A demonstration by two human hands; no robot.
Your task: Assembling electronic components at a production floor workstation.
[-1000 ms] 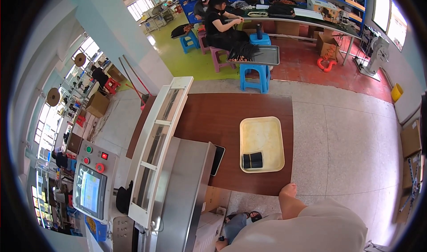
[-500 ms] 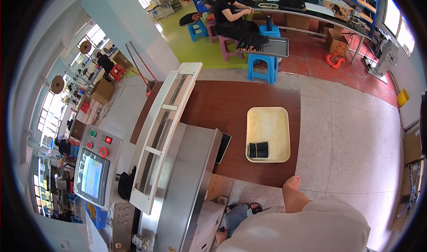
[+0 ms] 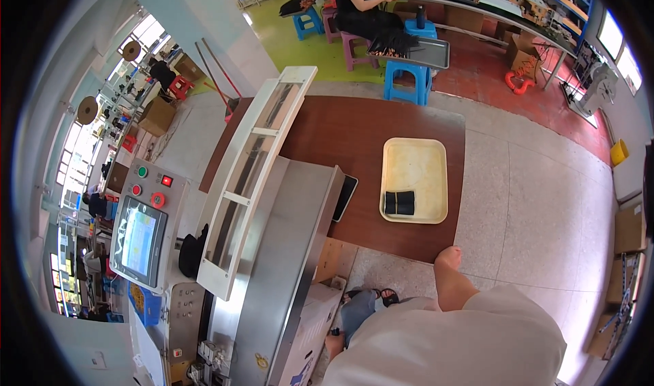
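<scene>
My right hand [image 3: 448,256] rests at the near right corner of the brown table [image 3: 334,124], its fingers curled; whether anything is inside them is hidden. Low beside the white machine cabinet, part of my left hand [image 3: 334,344] shows below a dark wristband, and its fingers cannot be made out. On the table lies a cream tray [image 3: 415,165]. A black bundle with a thin yellowish band [image 3: 400,203] sits in the tray's near left corner, apart from both hands.
Left of the tray stands a steel machine [image 3: 276,243] with a white-framed clear cover [image 3: 248,161] and a control panel with a touchscreen [image 3: 139,239]. A dark flat device [image 3: 345,198] lies beside it. Beyond the table, a seated person [image 3: 361,5] works near blue stools [image 3: 407,79].
The view has tilted slightly, so the table, tray and machine appear higher in the picture. My right hand stays at the table corner, and the bundle keeps its place in the tray.
</scene>
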